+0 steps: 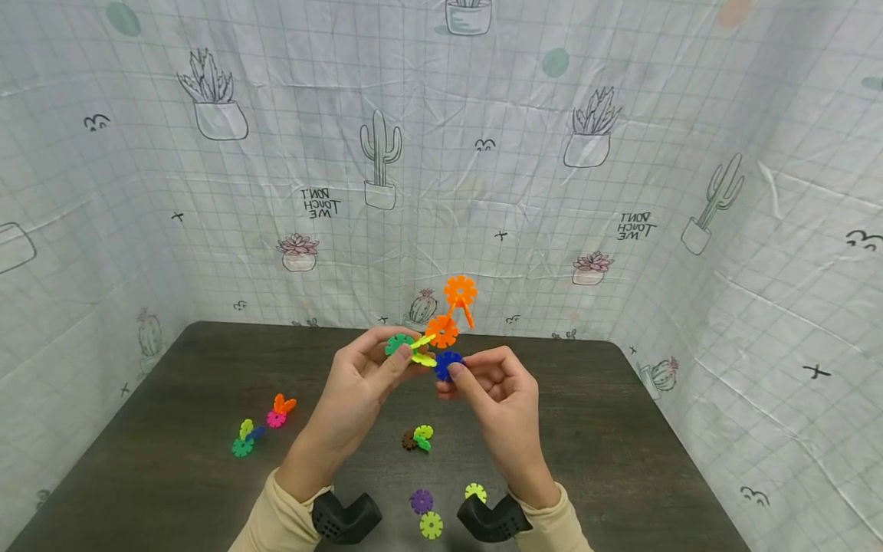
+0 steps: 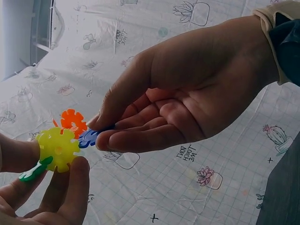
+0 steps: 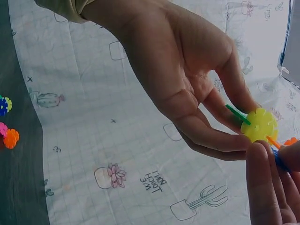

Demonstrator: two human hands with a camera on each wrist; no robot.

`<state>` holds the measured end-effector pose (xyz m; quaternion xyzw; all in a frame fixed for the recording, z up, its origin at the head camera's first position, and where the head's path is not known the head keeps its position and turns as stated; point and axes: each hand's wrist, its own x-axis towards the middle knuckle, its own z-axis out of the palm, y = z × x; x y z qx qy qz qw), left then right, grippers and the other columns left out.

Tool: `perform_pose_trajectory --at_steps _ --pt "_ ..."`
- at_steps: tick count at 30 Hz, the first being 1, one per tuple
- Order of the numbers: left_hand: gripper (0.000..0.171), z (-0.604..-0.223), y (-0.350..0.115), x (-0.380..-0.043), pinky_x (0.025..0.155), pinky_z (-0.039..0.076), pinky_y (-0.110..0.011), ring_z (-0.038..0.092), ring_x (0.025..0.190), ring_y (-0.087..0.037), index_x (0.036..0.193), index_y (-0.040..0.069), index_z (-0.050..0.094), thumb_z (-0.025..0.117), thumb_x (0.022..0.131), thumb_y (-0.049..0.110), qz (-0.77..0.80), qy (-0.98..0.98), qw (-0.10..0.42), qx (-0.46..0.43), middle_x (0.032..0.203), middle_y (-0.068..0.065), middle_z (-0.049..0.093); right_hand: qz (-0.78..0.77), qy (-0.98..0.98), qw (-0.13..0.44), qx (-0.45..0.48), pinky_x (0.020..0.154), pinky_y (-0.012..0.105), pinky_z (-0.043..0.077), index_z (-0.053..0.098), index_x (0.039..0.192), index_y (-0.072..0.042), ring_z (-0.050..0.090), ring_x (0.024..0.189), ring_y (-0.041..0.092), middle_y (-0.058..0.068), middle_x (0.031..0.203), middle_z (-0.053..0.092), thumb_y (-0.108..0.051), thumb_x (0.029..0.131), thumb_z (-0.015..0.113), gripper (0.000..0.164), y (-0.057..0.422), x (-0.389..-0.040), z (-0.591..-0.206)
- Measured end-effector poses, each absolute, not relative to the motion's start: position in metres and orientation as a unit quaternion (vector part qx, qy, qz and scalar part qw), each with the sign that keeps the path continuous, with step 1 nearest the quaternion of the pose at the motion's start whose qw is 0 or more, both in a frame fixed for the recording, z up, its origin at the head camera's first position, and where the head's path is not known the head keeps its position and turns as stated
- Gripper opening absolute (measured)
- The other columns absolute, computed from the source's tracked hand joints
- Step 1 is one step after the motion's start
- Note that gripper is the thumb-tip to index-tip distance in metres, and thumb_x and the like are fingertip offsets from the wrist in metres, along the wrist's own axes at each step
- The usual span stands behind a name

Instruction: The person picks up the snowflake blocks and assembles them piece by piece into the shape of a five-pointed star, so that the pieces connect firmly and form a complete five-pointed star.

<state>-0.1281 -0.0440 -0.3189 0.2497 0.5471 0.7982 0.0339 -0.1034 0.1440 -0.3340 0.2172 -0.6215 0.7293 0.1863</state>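
Observation:
In the head view my left hand (image 1: 348, 402) pinches a green notched disc (image 1: 396, 344) between thumb and fingers. Yellow notched discs (image 1: 424, 358) stick out from it at an angle. Several orange notched discs (image 1: 441, 332) rise above them in a linked chain. My right hand (image 1: 507, 410) pinches a blue notched disc (image 1: 448, 366) at the yellow discs' edge. The left wrist view shows the blue disc (image 2: 87, 138) against the yellow disc (image 2: 58, 149); whether their slots interlock I cannot tell. Fingers partly hide the green disc.
On the dark table (image 1: 593, 445), a green, yellow and blue cluster (image 1: 243, 446) and a pink and orange cluster (image 1: 277, 418) lie left. A brown and green cluster (image 1: 423, 433) lies between my forearms. Nearer are purple (image 1: 421, 501) and yellow discs (image 1: 431, 526). Patterned cloth surrounds the table.

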Motion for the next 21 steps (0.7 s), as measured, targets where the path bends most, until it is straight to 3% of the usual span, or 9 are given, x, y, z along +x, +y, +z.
perform_pose_trajectory --at_steps 13,21 --pt "0.036 -0.3197 -0.0452 -0.1279 0.101 0.055 -0.035 0.071 0.106 -0.021 0.130 -0.009 0.052 0.059 0.104 0.015 0.796 0.555 0.039 0.238 0.120 -0.009 0.062 0.719 -0.625 0.221 0.208 0.070 0.043 0.063 0.055 0.104 0.013 0.076 0.075 0.021 0.009 0.088 0.075 0.006 0.094 0.066 0.017 0.1408 -0.0997 -0.3373" --pt "0.034 -0.3206 -0.0448 -0.1291 0.102 0.054 -0.035 0.071 0.105 -0.020 0.129 -0.009 0.053 0.058 0.104 0.014 0.797 0.552 0.039 0.240 0.118 -0.009 0.062 0.728 -0.620 0.214 0.200 0.070 0.042 0.063 0.053 0.105 0.014 0.077 0.075 0.020 0.009 0.090 0.074 0.007 0.094 0.066 0.018 0.1414 -0.0996 -0.3389"
